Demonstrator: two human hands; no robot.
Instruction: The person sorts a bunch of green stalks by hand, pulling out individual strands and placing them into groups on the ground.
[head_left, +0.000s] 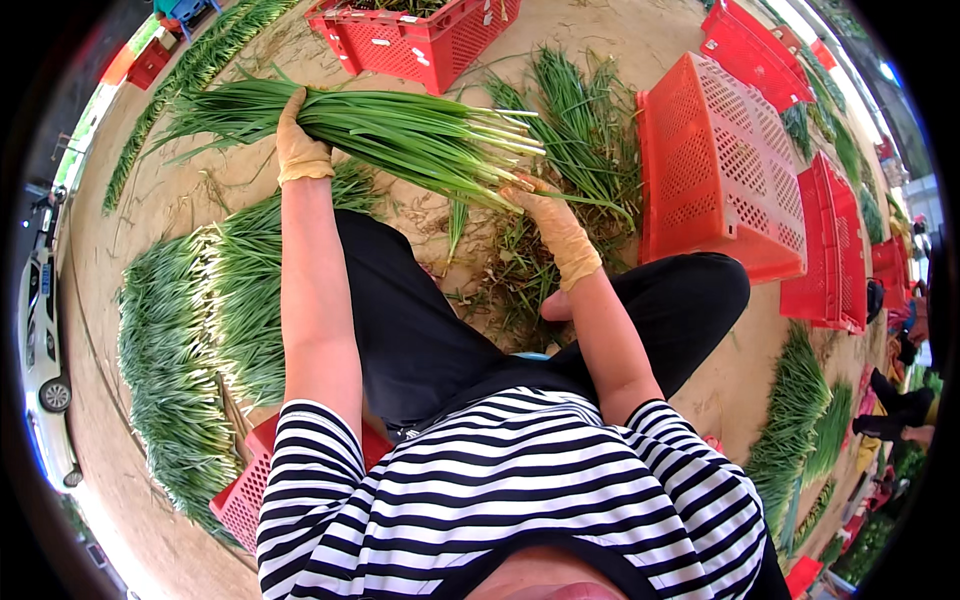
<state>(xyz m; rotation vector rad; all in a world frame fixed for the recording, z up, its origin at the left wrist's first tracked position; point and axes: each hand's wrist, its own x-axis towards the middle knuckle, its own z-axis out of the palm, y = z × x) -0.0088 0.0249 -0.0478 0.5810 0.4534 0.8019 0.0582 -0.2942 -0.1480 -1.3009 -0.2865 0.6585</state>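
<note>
A thick bunch of garlic chives stretches across the view above my lap, white stem ends to the right and green tips to the left. My left hand, in a thin yellowish glove, grips it around the leafy part. At the white ends is my gloved right hand, its fingers closed on a few stems and a long leaf trailing off to the right. Under that hand lies a heap of trimmed leaves and debris. Loose chives are spread on the floor just beyond it.
An upturned red plastic crate stands right of the heap. Another red crate with plant scraps is at the top. Laid-out rows of chives cover the floor at left, with more chives at right. A red crate sits behind me.
</note>
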